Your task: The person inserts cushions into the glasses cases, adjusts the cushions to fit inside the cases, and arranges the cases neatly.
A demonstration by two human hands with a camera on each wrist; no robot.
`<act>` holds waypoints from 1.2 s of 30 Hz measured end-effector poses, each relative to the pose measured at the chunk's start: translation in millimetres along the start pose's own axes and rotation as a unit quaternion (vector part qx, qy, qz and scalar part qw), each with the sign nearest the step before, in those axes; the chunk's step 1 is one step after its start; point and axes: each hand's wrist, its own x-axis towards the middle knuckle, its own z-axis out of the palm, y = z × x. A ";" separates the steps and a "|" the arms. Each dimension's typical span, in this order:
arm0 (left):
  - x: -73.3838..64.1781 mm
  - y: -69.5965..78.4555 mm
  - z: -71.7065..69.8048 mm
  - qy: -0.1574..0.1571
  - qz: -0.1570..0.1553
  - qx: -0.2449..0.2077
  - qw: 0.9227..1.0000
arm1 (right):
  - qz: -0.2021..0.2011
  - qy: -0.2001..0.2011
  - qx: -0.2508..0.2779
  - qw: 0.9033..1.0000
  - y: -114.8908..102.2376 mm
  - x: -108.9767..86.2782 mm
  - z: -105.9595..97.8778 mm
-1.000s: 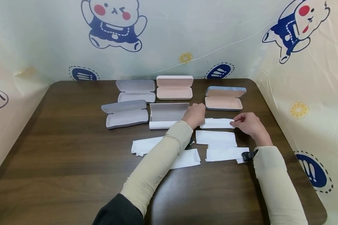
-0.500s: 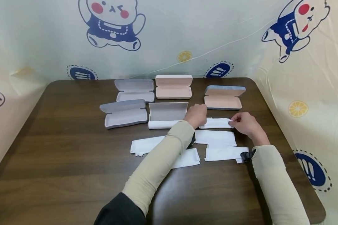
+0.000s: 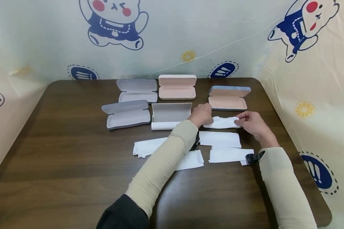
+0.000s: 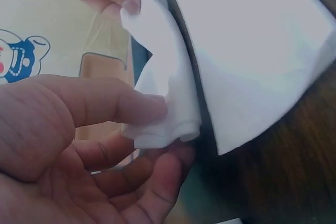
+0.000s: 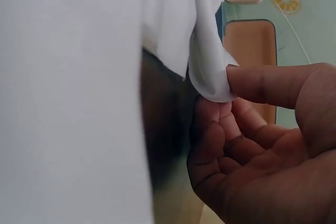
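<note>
A folded white cloth (image 3: pixel 223 122) is held between both hands in front of a blue glasses case (image 3: pixel 227 103) with pink lining. My left hand (image 3: pixel 202 115) pinches its left end; in the left wrist view, the thumb lies on top of the white cloth (image 4: pixel 170 87) and fingers are under it. The right hand (image 3: pixel 253 127) pinches the other end, and in the right wrist view thumb and fingers grip the rolled edge of the white cloth (image 5: pixel 212 72). The cloth bows between the hands. Just in front lies another folded white cloth (image 3: pixel 220 139).
More folded white cloths (image 3: pixel 230 156) lie nearer me, some partly under the left forearm. Several glasses cases stand open behind: a grey case (image 3: pixel 128 121), another grey case (image 3: pixel 138 97), a pink case (image 3: pixel 177 93), and a grey-lined one (image 3: pixel 172 112) with a white front strip.
The cloth between the hands was lying flat and straight; now its ends are raised and it is bent and rumpled. Both hands have shifted slightly, staying on its ends.
</note>
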 end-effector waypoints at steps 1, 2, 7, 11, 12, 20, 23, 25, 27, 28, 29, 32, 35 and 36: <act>0.9 0.7 -0.4 0.001 0.000 -0.004 1.000 | 0.003 -0.005 0.000 1.000 0.3 0.2 -1.3; 1.7 1.2 -0.9 0.001 -0.003 -0.012 1.000 | 0.004 -0.010 -0.003 1.000 0.4 0.0 -2.6; 6.8 0.8 -4.1 -0.028 -0.019 -0.071 0.997 | 0.007 -0.019 -0.014 1.000 -0.8 -0.2 -9.0; 6.9 0.6 -7.3 -0.032 -0.022 -0.134 0.990 | 0.003 -0.019 -0.003 1.000 -2.6 -0.4 -15.5; 6.3 0.9 -8.0 -0.029 -0.022 -0.152 0.988 | 0.002 -0.020 0.003 1.000 -2.9 -0.6 -17.1; 4.4 3.4 -8.0 -0.002 -0.021 -0.255 0.967 | -0.007 -0.018 0.063 0.998 0.6 -1.0 -27.0; 4.9 4.5 -8.1 0.009 -0.019 -0.267 0.963 | -0.005 -0.013 0.070 0.997 1.9 -0.5 -30.0; 5.7 5.3 -8.9 0.014 -0.018 -0.278 0.960 | -0.006 -0.011 0.074 0.997 1.9 0.4 -32.0; 6.6 6.2 -9.9 0.017 -0.018 -0.291 0.956 | -0.008 -0.007 0.076 0.997 0.8 1.4 -34.0; 7.1 6.7 -10.4 0.017 -0.019 -0.298 0.954 | -0.009 -0.005 0.076 0.997 -0.3 1.8 -35.1; 7.8 7.1 -10.9 0.016 -0.020 -0.304 0.952 | -0.009 -0.001 0.073 0.997 -1.2 2.5 -36.2; 9.9 8.3 -11.9 0.020 -0.028 -0.319 0.947 | -0.009 0.007 0.064 0.998 -5.0 5.0 -39.2; 12.7 8.7 -12.3 0.030 -0.038 -0.342 0.939 | -0.011 0.012 0.061 0.998 -7.0 9.0 -41.4; 13.6 8.9 -12.2 0.035 -0.042 -0.350 0.935 | -0.011 0.014 0.064 0.998 -7.2 10.6 -41.9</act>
